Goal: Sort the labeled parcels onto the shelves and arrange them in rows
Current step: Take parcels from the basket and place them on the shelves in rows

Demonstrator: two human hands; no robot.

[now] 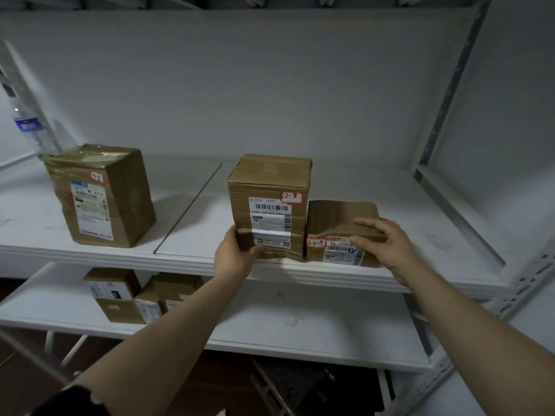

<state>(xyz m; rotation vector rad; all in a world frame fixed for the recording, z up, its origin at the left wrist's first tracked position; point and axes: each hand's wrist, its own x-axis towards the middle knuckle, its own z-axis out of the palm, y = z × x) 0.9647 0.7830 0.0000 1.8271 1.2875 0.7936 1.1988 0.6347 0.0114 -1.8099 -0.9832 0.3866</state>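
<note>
A: Which step is this?

B: Lining up a row, I'd judge. At the centre of the frame the tall parcel point(268, 205), tagged 3-2-8, stands upright at the front edge of the upper shelf point(180, 259). The left hand point(235, 255) grips its lower left corner, thumb on the front face and the other fingers tucked behind the side. Right of centre, the low parcel point(339, 232), tagged 3-2-9, sits touching it; the right hand point(387, 241) lies over its top right edge, fingers held loosely together, thumb down the front.

A: And next?

B: Probably squaring both fronts flush with the shelf lip, keeping them butted together.

A: Materials?

B: Brown corrugated card, creased and dented, with white printed labels and red-bordered handwritten tags. The low one looks soft and crumpled on top. At left, well apart, a taped parcel point(100, 195) shines with glossy wrap. The shelving is smooth white metal; more boxes point(135, 295) sit on the lower shelf.
</note>
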